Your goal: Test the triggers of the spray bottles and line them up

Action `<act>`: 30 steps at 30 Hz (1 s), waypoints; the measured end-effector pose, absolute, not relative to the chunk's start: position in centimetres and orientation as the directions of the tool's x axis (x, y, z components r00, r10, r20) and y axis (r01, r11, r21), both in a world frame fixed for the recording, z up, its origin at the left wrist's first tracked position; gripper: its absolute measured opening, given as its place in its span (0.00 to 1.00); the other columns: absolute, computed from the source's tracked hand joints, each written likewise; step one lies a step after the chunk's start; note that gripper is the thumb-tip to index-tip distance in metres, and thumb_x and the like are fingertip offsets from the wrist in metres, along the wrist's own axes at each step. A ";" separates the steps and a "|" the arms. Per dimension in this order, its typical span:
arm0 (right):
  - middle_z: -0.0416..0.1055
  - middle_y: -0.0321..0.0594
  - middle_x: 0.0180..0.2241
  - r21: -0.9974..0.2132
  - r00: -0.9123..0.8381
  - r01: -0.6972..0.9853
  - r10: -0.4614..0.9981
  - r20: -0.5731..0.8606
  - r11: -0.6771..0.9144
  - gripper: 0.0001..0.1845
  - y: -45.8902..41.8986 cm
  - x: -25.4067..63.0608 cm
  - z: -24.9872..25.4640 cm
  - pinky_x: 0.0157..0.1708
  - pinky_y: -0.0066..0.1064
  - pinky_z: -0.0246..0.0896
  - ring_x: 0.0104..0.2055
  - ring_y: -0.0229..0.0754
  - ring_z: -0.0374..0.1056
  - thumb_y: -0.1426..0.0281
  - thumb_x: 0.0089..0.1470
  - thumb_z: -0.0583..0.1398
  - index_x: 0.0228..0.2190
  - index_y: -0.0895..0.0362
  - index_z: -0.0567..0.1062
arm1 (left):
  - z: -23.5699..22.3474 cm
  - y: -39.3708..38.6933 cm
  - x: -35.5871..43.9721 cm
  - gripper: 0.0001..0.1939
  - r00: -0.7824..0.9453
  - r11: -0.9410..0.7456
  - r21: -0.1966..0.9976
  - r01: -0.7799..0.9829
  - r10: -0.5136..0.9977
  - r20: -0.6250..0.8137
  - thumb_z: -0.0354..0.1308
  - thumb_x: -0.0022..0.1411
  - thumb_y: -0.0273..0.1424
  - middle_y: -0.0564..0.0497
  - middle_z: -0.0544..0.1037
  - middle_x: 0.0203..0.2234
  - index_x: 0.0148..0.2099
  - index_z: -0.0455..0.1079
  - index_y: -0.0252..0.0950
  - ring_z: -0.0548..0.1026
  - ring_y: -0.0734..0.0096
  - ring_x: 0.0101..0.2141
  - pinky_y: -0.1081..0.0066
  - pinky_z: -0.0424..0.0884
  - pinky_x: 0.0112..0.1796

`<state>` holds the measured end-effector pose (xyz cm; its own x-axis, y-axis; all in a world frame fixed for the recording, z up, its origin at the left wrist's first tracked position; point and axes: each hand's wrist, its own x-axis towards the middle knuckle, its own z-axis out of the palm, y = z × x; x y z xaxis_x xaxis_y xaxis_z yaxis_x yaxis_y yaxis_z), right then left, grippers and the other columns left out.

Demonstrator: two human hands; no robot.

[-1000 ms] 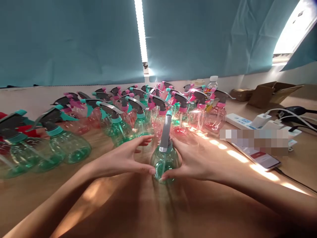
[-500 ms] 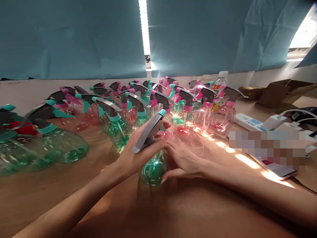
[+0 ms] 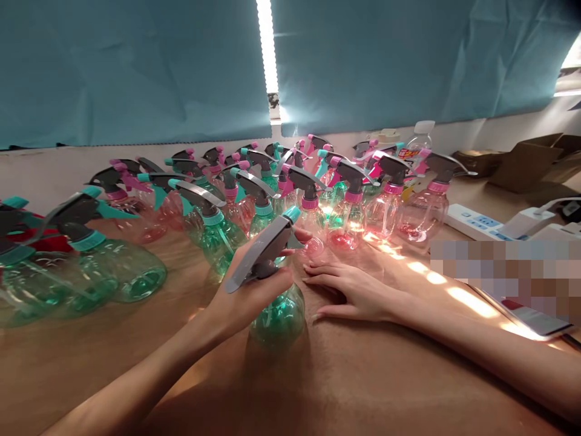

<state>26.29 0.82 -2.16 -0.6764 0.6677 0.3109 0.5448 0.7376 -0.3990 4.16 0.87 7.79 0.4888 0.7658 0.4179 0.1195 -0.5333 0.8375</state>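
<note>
A green spray bottle stands on the brown table in front of me. Its grey and teal spray head points away from me. My left hand is wrapped round the neck just under that head, and its fingers hide the collar. Apart from the bottle, on its right, my right hand rests on the table with the fingers stretched out and nothing in them. Beyond my hands stand several more spray bottles, such as a green one and a pink one.
More green spray bottles stand at the left, with a red object behind them. To the right lie a white power strip with chargers and a phone, partly blurred. Farther back are a cardboard box and a clear bottle.
My right hand has come off the green spray bottle and moved right, onto the table. My left hand still grips the bottle's neck. The view has shifted slightly.
</note>
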 end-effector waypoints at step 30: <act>0.66 0.56 0.59 -0.426 -0.676 0.518 0.660 0.328 0.742 0.38 0.5 26.4 -1.8 0.60 0.48 0.59 0.63 0.53 0.60 0.51 0.55 0.61 0.59 0.62 0.65 | 8.6 0.2 4.7 0.16 0.505 -0.483 0.853 0.200 0.797 0.332 0.53 0.54 0.25 0.48 0.78 0.44 0.46 0.69 0.39 0.78 0.64 0.38 0.69 0.73 0.36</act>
<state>26.36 0.54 -1.84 -0.6759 0.6603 0.3275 0.5184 0.7417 -0.4256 4.69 0.20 8.63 0.5047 0.7967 0.3324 0.2004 -0.4827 0.8526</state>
